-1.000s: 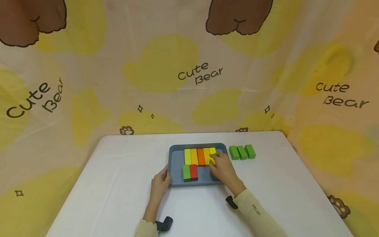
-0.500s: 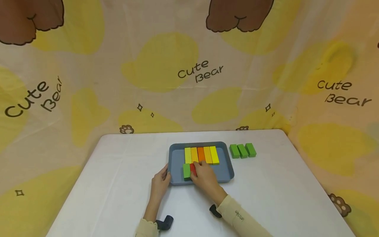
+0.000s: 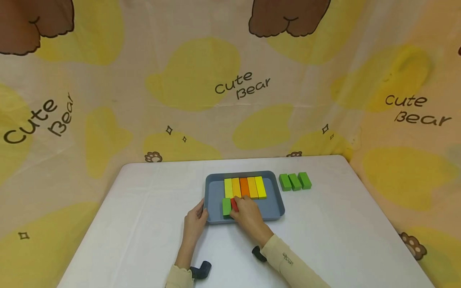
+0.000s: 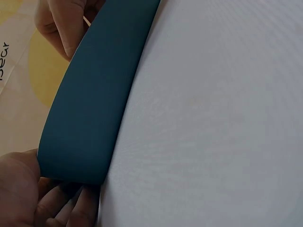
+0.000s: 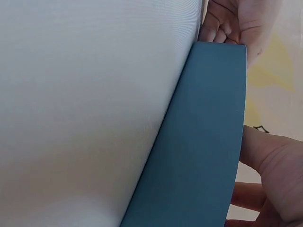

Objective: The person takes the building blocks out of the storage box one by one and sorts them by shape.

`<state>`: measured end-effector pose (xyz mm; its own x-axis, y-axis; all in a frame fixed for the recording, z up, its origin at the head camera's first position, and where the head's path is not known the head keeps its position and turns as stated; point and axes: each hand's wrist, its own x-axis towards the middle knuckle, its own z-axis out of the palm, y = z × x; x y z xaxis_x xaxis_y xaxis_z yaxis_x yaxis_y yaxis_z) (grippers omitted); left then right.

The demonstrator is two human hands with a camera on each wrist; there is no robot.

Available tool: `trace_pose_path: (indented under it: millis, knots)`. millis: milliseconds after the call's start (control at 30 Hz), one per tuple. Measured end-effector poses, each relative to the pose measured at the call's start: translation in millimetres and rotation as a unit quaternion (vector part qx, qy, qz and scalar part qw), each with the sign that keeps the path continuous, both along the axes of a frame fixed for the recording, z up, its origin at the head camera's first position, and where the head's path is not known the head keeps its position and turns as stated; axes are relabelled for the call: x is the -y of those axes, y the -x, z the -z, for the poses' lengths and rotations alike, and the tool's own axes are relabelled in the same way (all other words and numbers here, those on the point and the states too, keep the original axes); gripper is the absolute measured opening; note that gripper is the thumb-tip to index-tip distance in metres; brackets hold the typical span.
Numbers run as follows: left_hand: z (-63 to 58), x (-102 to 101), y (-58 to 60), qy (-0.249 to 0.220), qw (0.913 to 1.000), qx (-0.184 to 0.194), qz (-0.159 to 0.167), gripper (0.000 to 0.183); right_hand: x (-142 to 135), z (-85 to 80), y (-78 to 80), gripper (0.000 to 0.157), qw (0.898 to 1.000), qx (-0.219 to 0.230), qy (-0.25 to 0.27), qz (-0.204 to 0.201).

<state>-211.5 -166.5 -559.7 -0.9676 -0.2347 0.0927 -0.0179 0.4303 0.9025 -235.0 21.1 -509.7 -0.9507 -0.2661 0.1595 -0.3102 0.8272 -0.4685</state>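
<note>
A blue-grey tray (image 3: pixel 215 192) lies on the table. My left hand (image 3: pixel 195 222) grips its left edge; in the left wrist view that hand's thumb is at the rim and its fingers are at the tray's end wall. My right hand (image 3: pixel 249 218) reaches over the front wall and pinches a red block (image 3: pixel 234 205), which it partly covers. A green block (image 3: pixel 226 207) lies just left of the red one. Behind them, a row of yellow, light-orange and orange blocks (image 3: pixel 244 187) stands side by side. The right wrist view shows the tray's outer wall (image 5: pixel 203 132), with the blocks hidden behind it.
Three green blocks (image 3: pixel 295 182) lie on the white table (image 3: pixel 155 200), off the tray's right back corner. A patterned cloth (image 3: pixel 194 80) hangs behind the table and at both sides. Black wrist mounts (image 3: pixel 200 270) sit on both wrists.
My right hand has moved left and toward the front, from the yellow block at the row's right end to the red block. The left hand keeps its place on the tray.
</note>
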Motion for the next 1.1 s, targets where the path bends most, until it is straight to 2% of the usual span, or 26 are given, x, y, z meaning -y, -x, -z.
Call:
trace_pose_path:
  millis: [367, 533, 633, 800, 867, 967, 1100]
  knots:
    - [3.0, 0.0, 1.8, -0.003, 1.0, 0.002, -0.002, 0.044, -4.5, 0.6, 6.0, 0.024, 1.0, 0.015, 0.014, -0.02]
    - [4.5, 0.9, 2.8, -0.006, 1.0, 0.005, -0.001, 0.045, -14.5, -2.2, 8.7, 0.032, 0.999, 0.038, 0.032, -0.017]
    - [3.6, 2.2, 2.5, -0.009, 1.0, 0.004, 0.0, 0.045, -23.8, -12.2, 10.9, 0.038, 0.999, 0.026, 0.033, -0.007]
    - [1.9, 3.6, 3.4, -0.009, 0.9999, 0.001, 0.008, 0.045, -47.9, -33.7, 18.1, 0.044, 1.0, -0.017, 0.012, 0.018]
    - [1.6, 3.6, 4.1, -0.01, 0.9999, 0.002, 0.009, 0.045, -60.4, -39.6, 23.5, 0.044, 0.999, -0.022, 0.012, 0.024]
    - [1.4, 3.2, 4.1, -0.012, 0.9999, 0.007, 0.006, 0.045, -82.4, -43.2, 34.5, 0.046, 0.999, -0.019, 0.003, 0.03]
    - [1.5, 2.3, 2.8, -0.012, 0.9999, 0.008, 0.005, 0.045, -116.5, -44.5, 51.5, 0.052, 0.999, 0.018, -0.002, 0.05]
